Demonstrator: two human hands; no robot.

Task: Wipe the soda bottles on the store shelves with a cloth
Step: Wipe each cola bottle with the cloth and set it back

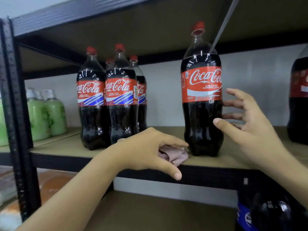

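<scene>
We note the main hazard first: the tall cola bottle [202, 97] stands alone near the front edge of the shelf board [66, 145], and a sideways push from either hand could tip it off the front — its height and narrow base make that likely, in our judgement. The right hand [248, 124] is spread wide beside the bottle, fingers apart; the fingertips reach behind the lower body and the thumb lies at its front, and we cannot tell whether they touch. A late or loose grip here would let the bottle rock. The left hand [150, 147] lies over the pink cloth [173, 155], fingers extended and thumb hanging over the shelf edge; the cloth is crumpled on the board just beside the bottle's base. Dragging the cloth forward could drop it to the shelf below.

The shelving is a dark metal frame [15, 97] with brown boards — a pale wall shows behind. A cluster of cola bottles [108, 100] stands to the left, well apart from the lone one; green bottles [45, 114] sit in the next bay; another cola bottle [298, 104] shows at the right edge
</scene>
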